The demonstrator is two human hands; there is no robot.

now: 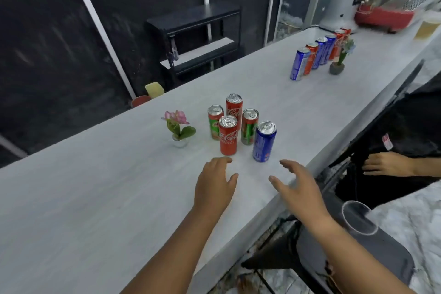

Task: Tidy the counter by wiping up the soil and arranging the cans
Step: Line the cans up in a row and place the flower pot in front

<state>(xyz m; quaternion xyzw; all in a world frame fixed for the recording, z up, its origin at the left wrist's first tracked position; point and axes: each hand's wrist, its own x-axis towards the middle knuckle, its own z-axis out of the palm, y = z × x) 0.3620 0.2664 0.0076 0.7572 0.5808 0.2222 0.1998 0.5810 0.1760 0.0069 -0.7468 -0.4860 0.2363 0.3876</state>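
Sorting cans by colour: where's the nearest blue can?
Head view, centre: the blue can stands rightmost in the near cluster, beside a green can, just beyond the right hand.

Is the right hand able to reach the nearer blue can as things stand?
Probably yes. The right hand is open just before the blue can, which stands at the near right of its group, with bare counter between them.
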